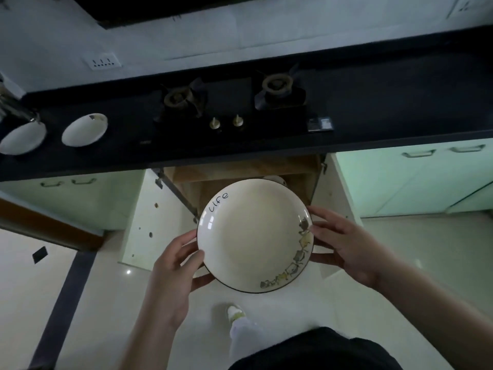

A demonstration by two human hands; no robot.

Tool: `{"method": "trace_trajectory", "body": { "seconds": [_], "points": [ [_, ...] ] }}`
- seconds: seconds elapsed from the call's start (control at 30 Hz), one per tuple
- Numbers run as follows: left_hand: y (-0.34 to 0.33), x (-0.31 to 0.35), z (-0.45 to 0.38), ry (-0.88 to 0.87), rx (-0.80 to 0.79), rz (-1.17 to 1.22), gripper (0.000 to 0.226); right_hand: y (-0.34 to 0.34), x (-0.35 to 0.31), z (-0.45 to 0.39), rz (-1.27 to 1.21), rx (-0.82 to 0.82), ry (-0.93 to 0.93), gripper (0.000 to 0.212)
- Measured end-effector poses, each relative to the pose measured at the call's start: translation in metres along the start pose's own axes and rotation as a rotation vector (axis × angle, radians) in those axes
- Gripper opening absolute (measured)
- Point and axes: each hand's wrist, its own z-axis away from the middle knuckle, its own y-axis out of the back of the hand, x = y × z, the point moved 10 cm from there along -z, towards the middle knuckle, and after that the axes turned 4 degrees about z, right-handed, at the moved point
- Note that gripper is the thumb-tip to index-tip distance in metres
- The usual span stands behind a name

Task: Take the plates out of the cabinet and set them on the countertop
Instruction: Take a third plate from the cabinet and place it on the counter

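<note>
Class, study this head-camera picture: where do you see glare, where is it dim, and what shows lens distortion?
Head view: glare streaks sit on the held plate at its left rim, and a bright spot on the floor tile; the black countertop and stove are dim, losing detail; the wide-angle lens bows the countertop edge; the hands, left hand and right hand, look slightly soft.

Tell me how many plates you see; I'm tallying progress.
3, perhaps more hidden: two on the countertop at left, one held by both hands; another rim peeks from the cabinet.

Arms: bare, no sleeves visible
Top (320,351): black, at the lower edge
Trousers (244,340): pale, possibly white
Shoe (236,312): light, yellowish, beyond trousers
</note>
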Motion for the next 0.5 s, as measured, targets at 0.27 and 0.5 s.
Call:
{"method": "trace_trajectory", "body": {
  "seconds": [0.27,0.5],
  "points": [
    [-0.033,0.015,0.030,-0.007,-0.059,0.010,0.041,0.029,0.000,0.048,-0.094,0.071,0.050,0.035],
    [-0.034,0.026,0.021,0.030,-0.201,0.048,0.039,0.013,-0.017,0.079,-0.112,0.152,0.144,0.034]
  ]
}}
